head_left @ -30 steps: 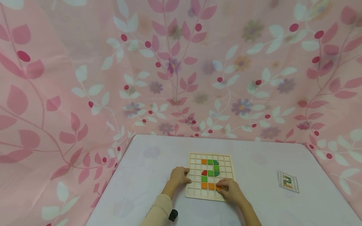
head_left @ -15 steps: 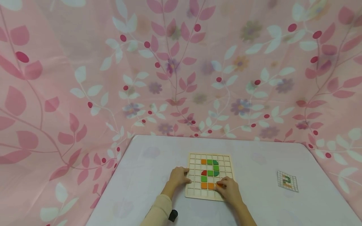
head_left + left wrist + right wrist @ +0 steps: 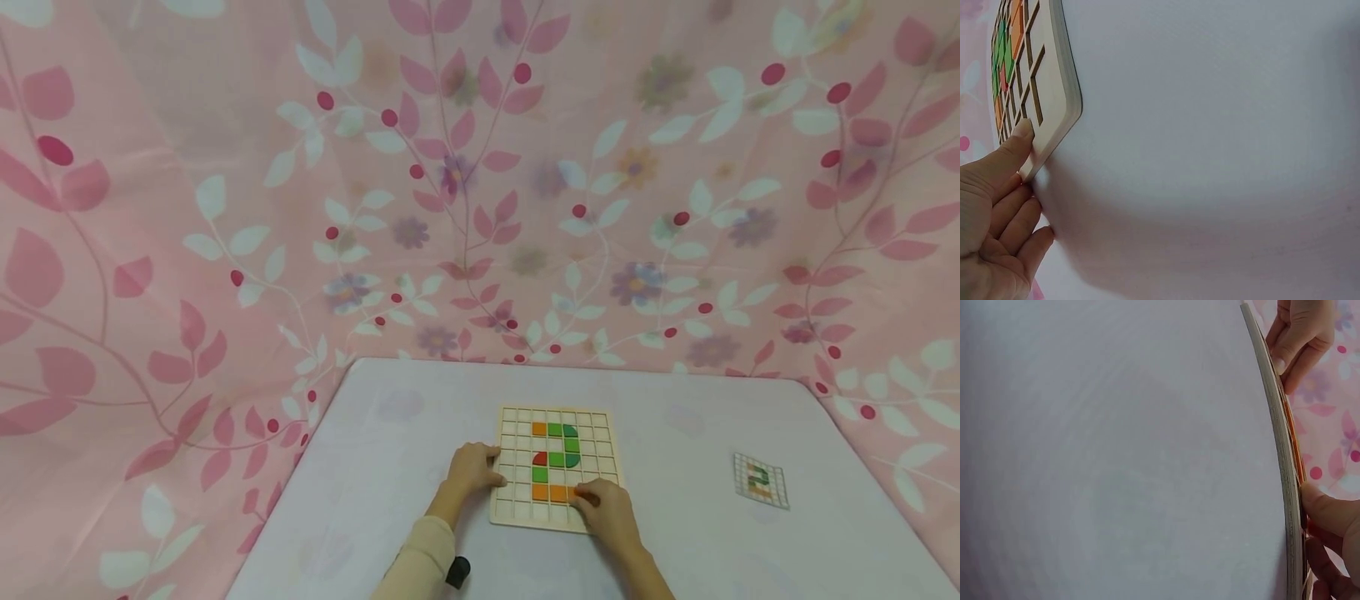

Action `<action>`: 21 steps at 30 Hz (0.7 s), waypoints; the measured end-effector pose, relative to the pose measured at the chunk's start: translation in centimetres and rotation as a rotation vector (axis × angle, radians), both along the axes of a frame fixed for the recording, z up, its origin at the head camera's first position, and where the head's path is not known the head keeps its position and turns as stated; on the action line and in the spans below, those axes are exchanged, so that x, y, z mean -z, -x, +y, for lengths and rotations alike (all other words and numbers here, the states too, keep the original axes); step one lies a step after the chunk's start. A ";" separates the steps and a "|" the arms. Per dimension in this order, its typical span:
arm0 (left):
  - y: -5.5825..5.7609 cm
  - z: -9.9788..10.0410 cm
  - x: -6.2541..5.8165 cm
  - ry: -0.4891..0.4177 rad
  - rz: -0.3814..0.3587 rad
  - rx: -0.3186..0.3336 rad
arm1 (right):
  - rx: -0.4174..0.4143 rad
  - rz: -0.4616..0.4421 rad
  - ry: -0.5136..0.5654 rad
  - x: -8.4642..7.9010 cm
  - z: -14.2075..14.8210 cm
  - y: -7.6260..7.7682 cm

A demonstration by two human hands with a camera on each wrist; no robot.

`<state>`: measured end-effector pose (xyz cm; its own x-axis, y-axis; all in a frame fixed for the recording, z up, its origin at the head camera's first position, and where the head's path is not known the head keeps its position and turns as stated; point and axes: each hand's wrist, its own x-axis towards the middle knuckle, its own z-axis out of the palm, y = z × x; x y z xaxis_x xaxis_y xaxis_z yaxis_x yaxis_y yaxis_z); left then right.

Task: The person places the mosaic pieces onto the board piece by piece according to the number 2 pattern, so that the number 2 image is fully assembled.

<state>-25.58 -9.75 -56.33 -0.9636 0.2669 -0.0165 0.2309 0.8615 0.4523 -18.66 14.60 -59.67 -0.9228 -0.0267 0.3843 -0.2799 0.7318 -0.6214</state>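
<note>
A square wooden grid board lies on the table, with orange, green and red tiles forming a figure like a 2. My left hand grips the board's left edge; in the left wrist view its thumb rests on the rim and the other fingers are curled at the edge. With thumb and forefinger, my right hand pinches an orange tile at the right end of the bottom orange row, partly hidden by the fingertips. In the right wrist view the thumb sits right at the board's surface.
A small card printed with a grid and a similar coloured figure lies to the right on the white-covered table. Near my left sleeve is a small black object. Floral pink cloth hangs behind the table.
My right hand has shifted slightly, its wrist moving left, with the fingertips staying at the orange tile. The left hand keeps its hold on the board.
</note>
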 end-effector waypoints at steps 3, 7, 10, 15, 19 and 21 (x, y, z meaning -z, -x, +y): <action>0.1 0.1 0.0 -0.010 -0.009 -0.004 | 0.028 0.039 -0.027 0.2 0.0 -0.1; 0.1 0.1 0.0 -0.027 -0.018 -0.010 | 0.045 0.056 -0.027 0.5 0.2 -0.4; 0.0 0.1 0.0 -0.035 -0.017 -0.008 | 0.049 0.049 0.016 0.6 0.8 -0.7; -0.6 -0.2 0.5 -0.098 -0.022 -0.034 | 0.082 0.127 0.039 -0.1 2.6 -0.8; -1.5 -1.0 1.0 -0.217 -0.043 -0.058 | 0.136 0.219 -0.034 -1.6 5.2 -0.9; -2.0 -1.5 0.9 -0.285 -0.029 -0.069 | 0.158 0.262 -0.078 -2.5 6.7 -0.9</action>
